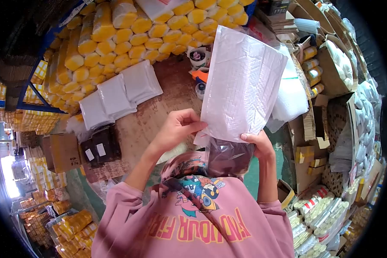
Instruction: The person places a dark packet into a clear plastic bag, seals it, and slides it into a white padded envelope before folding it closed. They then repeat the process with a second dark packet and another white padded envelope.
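Note:
A white padded bubble mailer (pixel 245 86) is held up in front of me, tilted, its lower edge toward my chest. My left hand (pixel 180 129) pinches the mailer's lower left corner between thumb and fingers. At the lower right corner, my right hand (pixel 261 144) grips the mailer with the thumb in front, the other fingers mostly hidden. Directly below that edge is a dark item in clear plastic (pixel 230 158), beside my right hand. Whether part of it sits inside the mailer is hidden.
Several filled white mailers (pixel 114 99) lie on the worn wooden table (pixel 159 107). Dark packages with white labels (pixel 101 148) are at its left edge. Yellow-ended rolls (pixel 129 38) are stacked behind. An orange-handled tool (pixel 199 76) lies near white bubble sheets (pixel 290 96); cardboard boxes (pixel 307 159) stand right.

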A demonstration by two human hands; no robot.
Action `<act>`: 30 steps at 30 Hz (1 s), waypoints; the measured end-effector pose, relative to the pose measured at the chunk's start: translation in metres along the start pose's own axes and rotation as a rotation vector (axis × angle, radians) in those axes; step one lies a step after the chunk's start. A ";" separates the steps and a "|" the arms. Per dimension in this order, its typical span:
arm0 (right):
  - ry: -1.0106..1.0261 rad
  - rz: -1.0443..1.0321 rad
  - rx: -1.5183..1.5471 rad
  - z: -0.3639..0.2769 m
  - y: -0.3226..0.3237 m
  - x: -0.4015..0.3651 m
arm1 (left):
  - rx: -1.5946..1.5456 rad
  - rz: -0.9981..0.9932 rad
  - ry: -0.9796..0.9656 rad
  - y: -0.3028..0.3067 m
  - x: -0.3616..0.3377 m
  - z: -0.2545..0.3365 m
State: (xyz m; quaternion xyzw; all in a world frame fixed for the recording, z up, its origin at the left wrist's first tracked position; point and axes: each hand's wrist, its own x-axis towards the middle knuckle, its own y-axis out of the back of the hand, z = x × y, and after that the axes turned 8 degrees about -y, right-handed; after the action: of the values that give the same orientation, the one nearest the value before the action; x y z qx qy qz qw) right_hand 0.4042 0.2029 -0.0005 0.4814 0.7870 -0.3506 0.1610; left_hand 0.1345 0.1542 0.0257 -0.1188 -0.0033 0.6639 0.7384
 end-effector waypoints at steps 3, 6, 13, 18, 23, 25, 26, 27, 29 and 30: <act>0.007 -0.031 0.038 0.007 0.008 0.007 | 0.376 -0.028 -0.005 -0.003 -0.007 0.021; -0.005 -0.068 0.034 0.009 0.013 0.010 | 0.716 -0.082 -0.028 -0.006 -0.020 0.024; -0.011 -0.064 -0.142 0.004 0.006 -0.013 | 0.085 0.086 -0.070 -0.027 -0.027 -0.013; 0.055 -0.012 -0.116 0.007 -0.016 -0.022 | -0.171 0.205 -0.022 -0.062 0.003 -0.032; 0.060 0.079 -0.166 0.035 -0.018 -0.033 | -0.262 0.057 0.131 -0.057 0.000 -0.047; -0.007 0.079 -0.171 0.047 -0.015 -0.042 | -0.150 0.020 0.140 -0.057 -0.008 -0.052; -0.040 0.077 -0.175 0.052 -0.014 -0.048 | -0.143 -0.016 0.156 -0.058 -0.011 -0.054; -0.027 0.145 -0.208 0.055 -0.016 -0.054 | -0.136 -0.051 0.170 -0.059 -0.013 -0.056; -0.026 0.110 -0.193 0.057 -0.006 -0.058 | -0.177 -0.120 0.243 -0.058 -0.015 -0.060; -0.023 0.093 -0.186 0.055 0.002 -0.058 | -0.173 -0.124 0.242 -0.057 -0.014 -0.060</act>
State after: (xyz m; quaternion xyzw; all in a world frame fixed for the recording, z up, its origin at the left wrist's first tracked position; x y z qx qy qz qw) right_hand 0.4292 0.1273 -0.0055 0.4963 0.7912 -0.2735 0.2300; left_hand 0.1988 0.1253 -0.0203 -0.2609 0.0212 0.5949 0.7600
